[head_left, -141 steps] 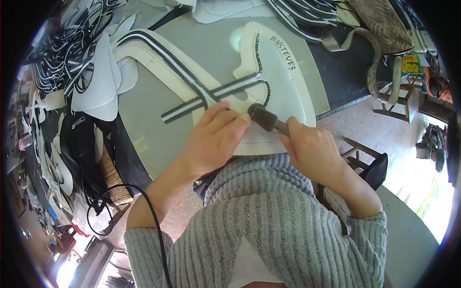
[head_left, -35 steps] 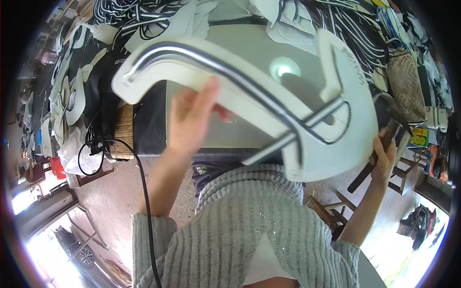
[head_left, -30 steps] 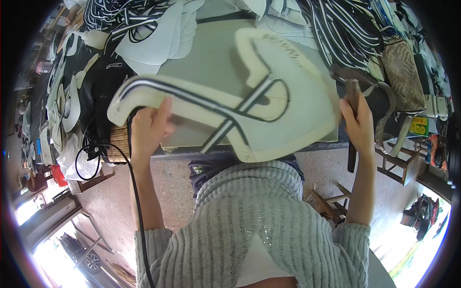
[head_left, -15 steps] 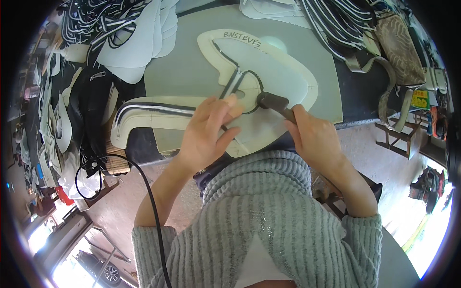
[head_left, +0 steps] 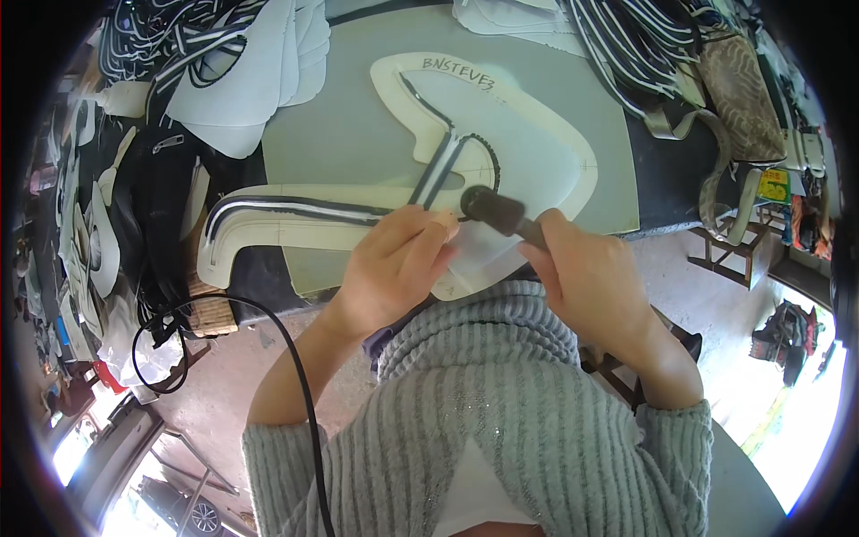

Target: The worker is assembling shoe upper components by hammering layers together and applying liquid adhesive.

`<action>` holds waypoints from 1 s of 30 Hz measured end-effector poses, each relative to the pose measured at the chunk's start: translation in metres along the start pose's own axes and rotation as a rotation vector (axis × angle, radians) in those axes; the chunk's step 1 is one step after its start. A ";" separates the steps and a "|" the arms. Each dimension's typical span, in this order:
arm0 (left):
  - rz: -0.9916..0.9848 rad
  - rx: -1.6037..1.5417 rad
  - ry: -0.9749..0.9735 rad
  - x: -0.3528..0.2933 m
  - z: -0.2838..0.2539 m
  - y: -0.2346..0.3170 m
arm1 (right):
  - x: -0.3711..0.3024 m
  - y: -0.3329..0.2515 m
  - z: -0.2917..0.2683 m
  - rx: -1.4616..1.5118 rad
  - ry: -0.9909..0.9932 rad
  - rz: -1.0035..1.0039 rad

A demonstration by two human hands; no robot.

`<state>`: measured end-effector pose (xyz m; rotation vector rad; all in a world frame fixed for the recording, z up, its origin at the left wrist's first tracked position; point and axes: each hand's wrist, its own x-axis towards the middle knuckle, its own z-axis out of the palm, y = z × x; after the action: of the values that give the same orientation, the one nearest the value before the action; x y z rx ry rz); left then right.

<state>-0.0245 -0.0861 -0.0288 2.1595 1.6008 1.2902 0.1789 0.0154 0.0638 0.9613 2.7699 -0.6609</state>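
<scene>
A pale, curved cardboard pattern (head_left: 577, 170) with handwriting along its upper edge lies on a grey-green board. Black-and-white strip (head_left: 304, 204) runs along its left arm, and more strip slants up through its middle. One dark, notched edge of strip (head_left: 495, 161) bends round towards my left hand. My left hand (head_left: 389, 268) rests at the pattern's middle, thumb and fingers pinched together at the strip's edge; the fingers partly hide what they grip. My right hand (head_left: 595, 277) is closed round the handle of a small dark hammer (head_left: 497, 210), its head just right of the left fingertips.
White cut sheets (head_left: 233, 98) and a tangle of black-and-white strips (head_left: 143, 45) lie at the far left. More strips (head_left: 617, 54) and a patterned brown roll (head_left: 738, 94) are at the far right. A black cable (head_left: 291, 340) hangs beside my left forearm.
The hammer head has shifted left and slightly nearer me, towards my left fingertips. My left fingers have drawn together from a spread pose. The pattern has barely moved.
</scene>
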 end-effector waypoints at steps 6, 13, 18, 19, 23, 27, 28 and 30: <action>-0.166 -0.018 -0.059 0.006 -0.010 0.001 | -0.004 0.010 0.023 -0.017 0.037 0.023; 0.037 0.008 -0.092 0.006 -0.017 -0.010 | -0.003 0.007 0.011 0.010 0.031 0.028; 0.079 0.006 0.010 0.005 -0.012 -0.011 | -0.001 -0.001 0.008 0.075 0.170 -0.037; 0.060 0.004 -0.004 0.004 -0.012 -0.011 | 0.001 0.001 0.013 0.027 0.082 -0.038; 0.060 0.019 -0.018 0.005 -0.013 -0.011 | 0.004 -0.003 0.007 0.047 0.165 -0.075; -0.019 -0.005 0.012 0.002 -0.019 -0.015 | 0.004 0.005 0.024 0.008 0.050 -0.035; -0.121 -0.061 -0.040 0.002 -0.025 -0.014 | 0.004 0.005 0.024 -0.018 0.042 -0.035; -0.075 -0.030 -0.111 0.004 -0.032 -0.016 | 0.003 0.005 0.025 -0.042 0.031 -0.035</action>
<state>-0.0587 -0.0873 -0.0164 2.0926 1.5930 1.1444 0.1793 0.0092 0.0386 0.9244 2.8221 -0.5951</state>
